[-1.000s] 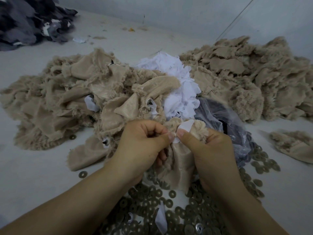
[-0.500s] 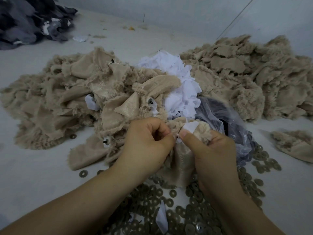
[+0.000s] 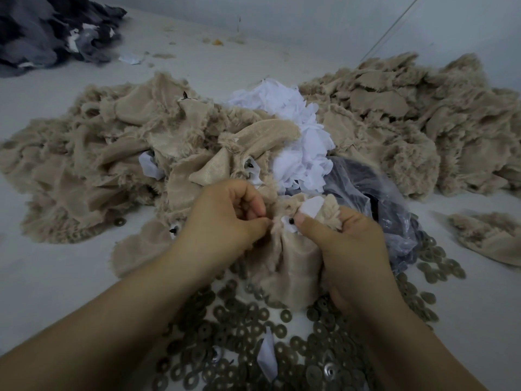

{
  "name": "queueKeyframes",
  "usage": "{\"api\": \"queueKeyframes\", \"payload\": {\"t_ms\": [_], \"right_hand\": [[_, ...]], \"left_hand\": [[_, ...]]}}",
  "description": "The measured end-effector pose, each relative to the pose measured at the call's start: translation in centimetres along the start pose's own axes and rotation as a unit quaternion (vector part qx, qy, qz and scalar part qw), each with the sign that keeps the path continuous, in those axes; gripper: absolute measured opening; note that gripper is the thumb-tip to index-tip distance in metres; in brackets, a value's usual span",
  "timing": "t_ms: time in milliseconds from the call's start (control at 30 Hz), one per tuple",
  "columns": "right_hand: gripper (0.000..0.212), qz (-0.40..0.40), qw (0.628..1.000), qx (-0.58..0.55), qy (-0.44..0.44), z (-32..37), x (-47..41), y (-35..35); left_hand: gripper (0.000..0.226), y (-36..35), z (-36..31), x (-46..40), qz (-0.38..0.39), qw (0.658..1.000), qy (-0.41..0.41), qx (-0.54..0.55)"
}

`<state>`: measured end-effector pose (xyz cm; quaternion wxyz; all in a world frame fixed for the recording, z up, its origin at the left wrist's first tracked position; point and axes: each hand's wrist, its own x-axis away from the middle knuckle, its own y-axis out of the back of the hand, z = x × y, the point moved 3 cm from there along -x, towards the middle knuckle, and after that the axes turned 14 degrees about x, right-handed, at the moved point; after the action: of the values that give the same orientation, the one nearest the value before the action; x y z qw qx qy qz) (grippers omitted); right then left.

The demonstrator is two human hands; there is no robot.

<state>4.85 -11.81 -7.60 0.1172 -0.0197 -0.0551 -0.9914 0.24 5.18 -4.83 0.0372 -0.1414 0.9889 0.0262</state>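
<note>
Both hands hold one beige plush fabric piece [image 3: 293, 266], woven backing side up, just above the table. My left hand [image 3: 225, 221] pinches its gathered top edge with curled fingers. My right hand [image 3: 346, 244] grips the piece from the right, thumb pressing a white patch [image 3: 310, 207] against the fur. A small black peg [image 3: 291, 220] pokes out of the fabric between the two thumbs. Under and in front of the piece lie several grey round washers [image 3: 253, 331].
A big heap of beige plush pieces [image 3: 93, 153] lies left, another [image 3: 408, 122] at the right back. White fabric scraps [image 3: 296, 145] and a clear plastic bag [image 3: 366, 190] sit between them. Dark grey fabric [image 3: 48, 26] is piled far left. A loose beige piece [image 3: 490, 238] lies right.
The thumbs have drawn slightly apart and the black peg now shows through the fabric between them. The hands and the piece stay in the same spot.
</note>
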Motion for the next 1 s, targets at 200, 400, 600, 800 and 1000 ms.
{"api": "queueKeyframes", "payload": {"t_ms": [200, 400, 600, 800, 1000], "right_hand": [[0.053, -0.048, 0.997, 0.066, -0.012, 0.1, -0.4, 0.5], [0.046, -0.052, 0.993, 0.096, 0.042, 0.8, 0.1, 0.6], [0.025, -0.06, 0.994, 0.087, 0.04, 0.9, 0.0, 0.6], [0.022, -0.048, 0.995, 0.079, 0.046, 1.0, -0.1, 0.5], [0.021, -0.054, 0.994, 0.088, 0.033, 1.0, 0.1, 0.4]], "left_hand": [[0.017, 1.9, 0.0, 0.8, 0.259, 0.92, 0.039, -0.293], [0.008, 1.9, 1.1, 1.8, 0.27, 0.871, -0.006, -0.41], [0.021, 1.7, 0.3, 2.2, 0.291, 0.846, -0.017, -0.447], [0.025, -0.3, 0.5, 3.3, 0.37, 0.838, -0.027, -0.4], [0.027, -1.3, 1.4, 3.8, 0.349, 0.83, -0.075, -0.429]]}}
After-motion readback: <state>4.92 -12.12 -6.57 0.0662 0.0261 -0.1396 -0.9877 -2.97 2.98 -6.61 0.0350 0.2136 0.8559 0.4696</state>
